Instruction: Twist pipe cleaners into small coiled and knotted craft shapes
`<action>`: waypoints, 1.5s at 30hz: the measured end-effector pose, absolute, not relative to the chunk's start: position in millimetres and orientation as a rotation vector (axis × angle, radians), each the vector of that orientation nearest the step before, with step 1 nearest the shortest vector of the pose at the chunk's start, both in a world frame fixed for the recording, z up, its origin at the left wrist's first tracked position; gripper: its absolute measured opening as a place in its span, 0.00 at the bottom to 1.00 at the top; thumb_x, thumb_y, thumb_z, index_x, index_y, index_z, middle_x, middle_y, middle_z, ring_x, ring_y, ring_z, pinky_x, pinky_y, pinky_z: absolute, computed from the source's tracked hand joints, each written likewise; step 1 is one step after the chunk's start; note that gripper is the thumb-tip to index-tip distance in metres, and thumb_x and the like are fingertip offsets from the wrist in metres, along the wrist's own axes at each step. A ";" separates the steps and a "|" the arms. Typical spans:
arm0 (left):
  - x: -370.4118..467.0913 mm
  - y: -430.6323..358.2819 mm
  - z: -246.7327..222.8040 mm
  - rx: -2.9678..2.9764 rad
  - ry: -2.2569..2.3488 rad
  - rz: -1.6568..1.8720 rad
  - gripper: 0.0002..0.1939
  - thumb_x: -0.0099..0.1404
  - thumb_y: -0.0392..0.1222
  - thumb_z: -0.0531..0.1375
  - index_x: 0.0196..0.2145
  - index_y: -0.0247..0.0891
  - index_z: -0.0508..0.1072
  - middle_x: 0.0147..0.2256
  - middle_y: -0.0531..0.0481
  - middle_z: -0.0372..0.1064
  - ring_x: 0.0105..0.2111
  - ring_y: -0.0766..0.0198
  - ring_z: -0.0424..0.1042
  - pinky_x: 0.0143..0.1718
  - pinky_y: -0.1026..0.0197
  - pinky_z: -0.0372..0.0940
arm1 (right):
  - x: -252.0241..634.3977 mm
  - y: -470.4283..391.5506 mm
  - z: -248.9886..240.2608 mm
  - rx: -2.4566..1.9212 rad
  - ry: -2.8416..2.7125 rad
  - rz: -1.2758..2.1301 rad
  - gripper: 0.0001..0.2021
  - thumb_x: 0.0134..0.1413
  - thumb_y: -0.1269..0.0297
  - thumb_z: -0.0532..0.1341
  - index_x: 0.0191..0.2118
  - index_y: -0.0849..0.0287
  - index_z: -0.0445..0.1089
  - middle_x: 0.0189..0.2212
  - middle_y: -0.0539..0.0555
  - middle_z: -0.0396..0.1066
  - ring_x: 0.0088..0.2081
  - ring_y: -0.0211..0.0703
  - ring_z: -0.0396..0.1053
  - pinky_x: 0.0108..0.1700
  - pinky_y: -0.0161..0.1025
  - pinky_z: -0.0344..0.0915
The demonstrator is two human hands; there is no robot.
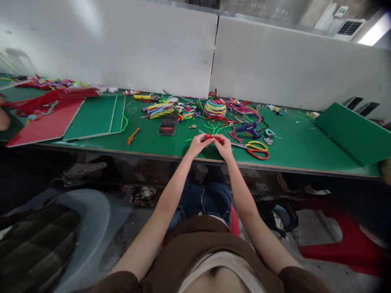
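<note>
Near the table's front edge my left hand [198, 145] and my right hand [224, 145] meet, fingers pinched on a small red piece [210, 136] that looks like fuzzy pipe cleaner. My fingers cover part of it. Green pipe cleaners [218, 127] lie just beyond my hands. To the right are scissors [258, 149] with one yellow and one red handle, their blades reaching close to my right hand. Behind them lies a blue glue gun [249, 129]. A striped, many-coloured coil [215, 108] of pipe cleaners sits farther back.
Bundles of coloured pipe cleaners [160, 109] lie along the back. A blurred dark object [168, 124] and an orange twisted piece [133, 136] are on the left. Green boards stand at left [91, 118] and right [356, 132]. White panels [137, 44] rise behind the table. Another person's arm [3, 116] shows far left.
</note>
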State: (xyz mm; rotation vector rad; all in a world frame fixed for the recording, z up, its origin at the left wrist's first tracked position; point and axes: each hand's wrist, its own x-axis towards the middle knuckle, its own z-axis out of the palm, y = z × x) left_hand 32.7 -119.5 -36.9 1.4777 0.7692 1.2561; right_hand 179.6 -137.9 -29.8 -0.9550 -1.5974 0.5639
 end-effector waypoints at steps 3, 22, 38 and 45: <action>33.0 -118.6 -36.3 1.456 0.787 1.217 0.25 0.59 0.63 0.55 0.27 0.34 0.68 0.19 0.54 0.64 0.19 0.71 0.64 0.22 0.67 0.59 | 178.9 -135.1 -30.1 -0.995 -1.529 0.610 0.14 0.53 0.51 0.58 0.35 0.57 0.70 0.30 0.52 0.72 0.32 0.40 0.69 0.38 0.40 0.67; 32.1 -116.1 -37.4 1.378 0.782 1.361 0.13 0.58 0.43 0.60 0.40 0.36 0.68 0.31 0.50 0.72 0.30 0.67 0.73 0.23 0.69 0.63 | 178.5 -133.9 -32.1 -1.049 -1.435 0.587 0.14 0.49 0.51 0.61 0.31 0.58 0.66 0.24 0.48 0.66 0.25 0.35 0.63 0.29 0.35 0.61; 36.7 -119.5 -39.1 1.505 0.720 1.404 0.22 0.55 0.44 0.64 0.44 0.39 0.60 0.29 0.53 0.70 0.29 0.66 0.71 0.24 0.68 0.65 | 178.0 -134.4 -32.1 -1.032 -1.583 0.526 0.14 0.53 0.51 0.58 0.35 0.56 0.72 0.32 0.53 0.73 0.31 0.40 0.68 0.35 0.39 0.65; 37.7 -121.6 -37.8 1.470 0.818 1.457 0.18 0.51 0.46 0.66 0.37 0.37 0.66 0.29 0.50 0.71 0.30 0.63 0.73 0.27 0.64 0.68 | 177.4 -132.8 -31.9 -1.038 -1.546 0.601 0.14 0.52 0.50 0.58 0.33 0.57 0.69 0.27 0.50 0.69 0.28 0.37 0.64 0.32 0.37 0.62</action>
